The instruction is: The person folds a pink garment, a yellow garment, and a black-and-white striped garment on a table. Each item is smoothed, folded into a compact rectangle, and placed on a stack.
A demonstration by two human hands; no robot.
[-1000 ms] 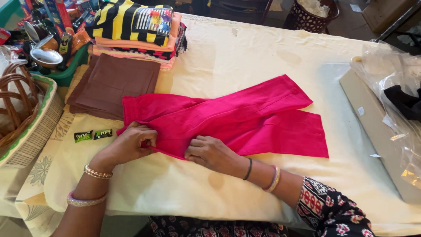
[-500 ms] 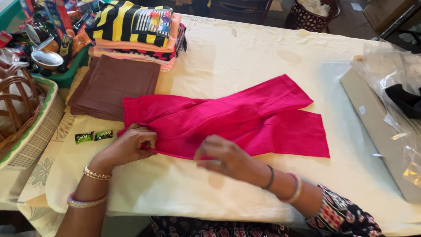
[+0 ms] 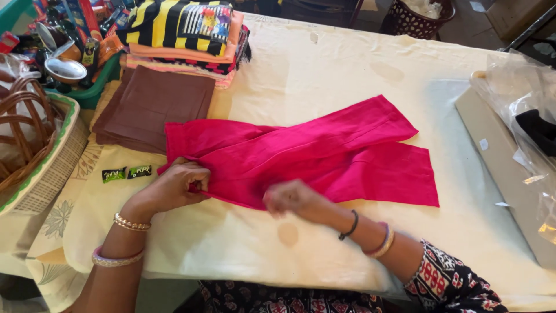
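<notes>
- Table (image 3: 324, 75) fills most of view, covered w/ pale cream cloth, a few faint stains near the far edge.
- Cloth's left end has a faded floral print, hangs over the edge.
- Left: wicker basket (image 3: 40, 156) w/ green-trimmed rim, just beside the table.
- Top left: green tray (image 3: 87, 95) of cluttered small items, incl. a metal bowl (image 3: 65, 69).
- Far side, top right: dark woven bin (image 3: 420, 20) on the floor; floor there looks grey-brown.
- Right edge: flat grey board (image 3: 504, 168) under crinkled clear plastic (image 3: 521, 87).
- Light: soft, even, daylight-like; no hard shadows.
</notes>
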